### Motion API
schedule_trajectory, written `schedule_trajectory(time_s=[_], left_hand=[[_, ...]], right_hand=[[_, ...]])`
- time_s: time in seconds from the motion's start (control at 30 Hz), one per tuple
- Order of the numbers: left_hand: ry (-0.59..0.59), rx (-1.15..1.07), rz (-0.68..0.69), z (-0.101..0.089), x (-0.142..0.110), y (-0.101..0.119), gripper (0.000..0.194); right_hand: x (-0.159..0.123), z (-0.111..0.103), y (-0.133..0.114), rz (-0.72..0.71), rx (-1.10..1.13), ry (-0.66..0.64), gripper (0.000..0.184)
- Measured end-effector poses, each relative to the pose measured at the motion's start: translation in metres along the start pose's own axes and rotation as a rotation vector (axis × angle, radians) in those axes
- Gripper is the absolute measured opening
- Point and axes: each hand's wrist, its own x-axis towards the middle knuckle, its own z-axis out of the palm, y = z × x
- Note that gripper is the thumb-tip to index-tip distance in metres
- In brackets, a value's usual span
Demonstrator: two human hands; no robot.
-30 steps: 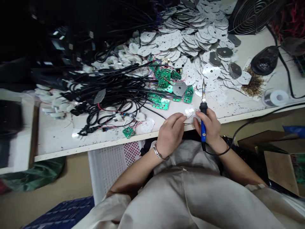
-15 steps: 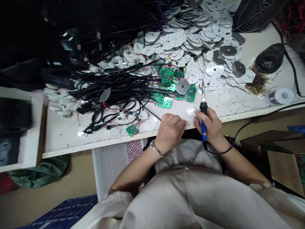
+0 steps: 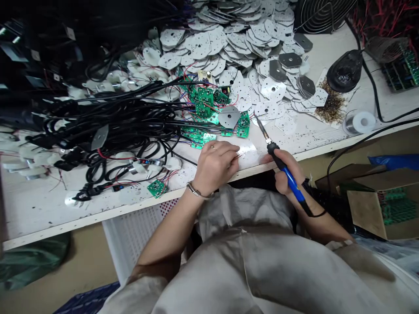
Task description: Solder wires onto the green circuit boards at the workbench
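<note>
My right hand (image 3: 288,172) is wrapped round the blue and black handle of a soldering iron (image 3: 292,182). The iron slants up and to the left, its bare metal tip over the bench near the white plates. Beside it, at the bench's front edge, my left hand (image 3: 216,166) is closed with the fingertips pinched together. Something thin may stick out of that pinch, but it is too small to name. Just beyond the left hand lie green circuit boards (image 3: 204,102) with red and blue wires, and a grey plate (image 3: 228,117) rests on them.
Black cables (image 3: 131,113) cover the left of the bench (image 3: 108,213). White perforated plates (image 3: 229,43) are heaped at the back. To the right are a black dish (image 3: 345,72) by burnt residue, a solder spool (image 3: 363,122) and a fan (image 3: 324,15). Below stands a cardboard box (image 3: 366,213).
The soldering iron has tilted from upright to leaning left, its handle end swinging toward my right forearm. My left hand stays closed. The whole view has shifted right.
</note>
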Motion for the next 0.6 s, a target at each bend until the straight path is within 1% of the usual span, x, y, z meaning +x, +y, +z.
schedule_trajectory(time_s=[0.07, 0.1, 0.17, 0.23, 0.33, 0.4, 0.6], left_hand=[[-0.033, 0.01, 0.02, -0.0016, 0.0031, -0.003, 0.014], [-0.04, 0.019, 0.034, -0.0023, 0.0041, -0.0039, 0.014], [-0.045, 0.032, 0.06, -0.0038, 0.0053, -0.0047, 0.015], [-0.062, 0.029, 0.069, -0.0054, 0.0054, -0.0044, 0.017], [-0.108, 0.021, 0.053, -0.0077, 0.0048, -0.0039, 0.017], [-0.123, 0.018, 0.051, -0.0084, 0.0046, -0.0043, 0.017], [-0.104, -0.005, 0.057, -0.0077, 0.0048, -0.0058, 0.016]], right_hand=[[-0.0024, -0.0051, -0.0005, 0.04, -0.008, 0.029, 0.032], [-0.0039, -0.0069, -0.0009, 0.084, -0.021, 0.048, 0.027], [-0.0068, -0.0079, -0.0016, 0.207, -0.03, 0.08, 0.025], [-0.0091, -0.0059, -0.0018, 0.268, 0.011, 0.117, 0.025], [-0.01, -0.0012, -0.0009, 0.219, 0.087, 0.139, 0.021], [-0.0092, 0.0003, 0.0, 0.206, 0.096, 0.113, 0.02], [-0.0076, -0.0017, 0.0007, 0.212, 0.087, 0.05, 0.02]])
